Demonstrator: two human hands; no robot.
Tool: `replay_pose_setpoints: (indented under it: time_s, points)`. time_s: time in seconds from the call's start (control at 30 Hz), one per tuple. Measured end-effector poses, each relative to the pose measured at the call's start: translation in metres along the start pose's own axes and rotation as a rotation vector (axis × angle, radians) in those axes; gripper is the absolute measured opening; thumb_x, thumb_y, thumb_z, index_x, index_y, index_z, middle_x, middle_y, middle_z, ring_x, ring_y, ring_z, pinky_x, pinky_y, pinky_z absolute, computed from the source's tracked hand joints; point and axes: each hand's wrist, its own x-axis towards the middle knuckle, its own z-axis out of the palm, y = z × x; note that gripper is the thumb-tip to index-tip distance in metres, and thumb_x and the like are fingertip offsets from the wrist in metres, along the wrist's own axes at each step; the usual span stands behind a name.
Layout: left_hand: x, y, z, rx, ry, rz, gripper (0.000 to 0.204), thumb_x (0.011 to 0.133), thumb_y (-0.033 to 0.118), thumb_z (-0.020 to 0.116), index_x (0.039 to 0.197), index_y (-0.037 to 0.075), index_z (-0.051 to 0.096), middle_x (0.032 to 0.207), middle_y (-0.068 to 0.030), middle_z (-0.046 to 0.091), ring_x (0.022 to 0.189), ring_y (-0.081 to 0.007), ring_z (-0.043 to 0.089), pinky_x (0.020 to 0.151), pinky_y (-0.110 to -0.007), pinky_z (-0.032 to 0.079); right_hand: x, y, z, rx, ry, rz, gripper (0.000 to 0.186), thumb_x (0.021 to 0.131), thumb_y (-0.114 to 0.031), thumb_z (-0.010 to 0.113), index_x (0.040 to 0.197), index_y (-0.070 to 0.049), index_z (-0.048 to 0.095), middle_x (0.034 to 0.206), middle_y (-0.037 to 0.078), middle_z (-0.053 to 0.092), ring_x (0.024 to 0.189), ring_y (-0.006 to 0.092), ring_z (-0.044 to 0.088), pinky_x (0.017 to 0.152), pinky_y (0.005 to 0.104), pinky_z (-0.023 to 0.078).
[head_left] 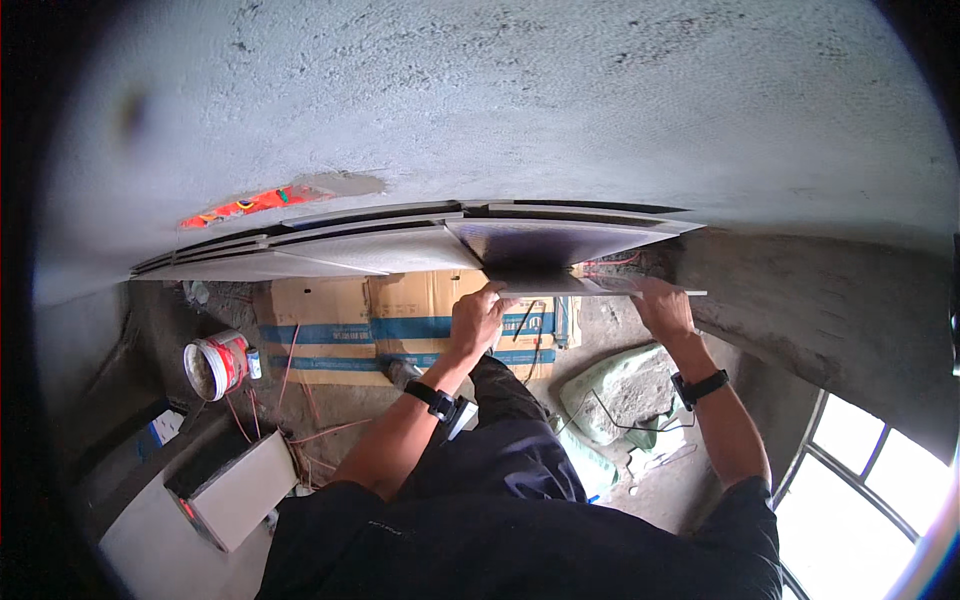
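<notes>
My left hand (478, 318) grips the near left edge of a thin rectangular tile (580, 289). My right hand (664, 308) is closed around the same tile toward its right end. The tile is seen almost edge-on, its face mostly hidden from me. Just beyond it, a dark, shiny tile (550, 240) stands at the wall, with a pale tile (385, 250) to its left. From this angle I cannot tell whether the held tile touches the ones behind it.
Flattened cardboard (320, 305) covers floor below the wall. At left stand a bucket (215, 366) and a pale box-shaped block (245, 490). An open bag of grey powder (625, 390) lies near my right arm. A window (870, 490) is at lower right; thin red tubing crosses the floor.
</notes>
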Motion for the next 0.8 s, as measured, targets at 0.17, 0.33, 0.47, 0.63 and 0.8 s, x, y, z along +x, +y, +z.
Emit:
replay_pose_setpoints:
  time_s: [0.17, 0.33, 0.47, 0.63, 0.8]
  points:
    - [0.013, 0.005, -0.001, 0.073, 0.092, -0.024, 0.045, 0.089, 0.043, 0.061, 0.107, 0.001, 0.064, 0.091, -0.0193, 0.07, 0.086, -0.0337, 0.069, 0.073, -0.04, 0.055, -0.006, 0.001, 0.001, 0.067, 0.193, 0.09, 0.042, 0.075, -0.008, 0.068, 0.113, -0.002, 0.052, 0.114, 0.018, 0.057, 0.11, 0.0376, 0.054, 0.096, 0.0466, 0.045]
    - [0.014, 0.005, -0.008, -0.013, 0.128, -0.003, 0.039, 0.09, 0.031, 0.062, 0.119, 0.005, 0.056, 0.099, -0.0176, 0.07, 0.087, -0.0324, 0.069, 0.075, -0.041, 0.055, 0.0, -0.003, 0.004, 0.031, 0.236, 0.158, 0.046, 0.072, -0.003, 0.065, 0.116, -0.003, 0.053, 0.123, 0.015, 0.051, 0.121, 0.0351, 0.045, 0.104, 0.044, 0.039]
    - [-0.001, -0.012, -0.017, -0.046, 0.194, 0.021, 0.032, 0.089, 0.018, 0.063, 0.118, 0.006, 0.055, 0.098, -0.0168, 0.07, 0.087, -0.0289, 0.07, 0.072, -0.036, 0.056, 0.009, -0.004, 0.005, 0.014, 0.248, 0.218, 0.051, 0.073, -0.003, 0.065, 0.123, -0.004, 0.054, 0.123, 0.015, 0.05, 0.122, 0.0337, 0.045, 0.105, 0.0433, 0.039]
    - [-0.039, -0.057, -0.034, 0.02, 0.103, -0.145, 0.025, 0.088, 0.02, 0.065, 0.11, 0.008, 0.062, 0.093, -0.0136, 0.071, 0.086, -0.0252, 0.071, 0.072, -0.034, 0.056, 0.016, -0.002, 0.009, -0.003, 0.271, 0.228, 0.056, 0.075, -0.005, 0.066, 0.128, -0.002, 0.05, 0.127, 0.018, 0.049, 0.124, 0.0363, 0.044, 0.103, 0.044, 0.039]
    - [-0.066, -0.082, -0.045, 0.034, 0.091, -0.108, 0.027, 0.089, 0.024, 0.064, 0.109, 0.007, 0.061, 0.096, -0.0141, 0.071, 0.087, -0.0273, 0.07, 0.075, -0.037, 0.055, 0.017, -0.001, 0.012, -0.033, 0.258, 0.252, 0.054, 0.078, -0.008, 0.065, 0.128, -0.001, 0.047, 0.131, 0.018, 0.049, 0.127, 0.0347, 0.043, 0.11, 0.0427, 0.034]
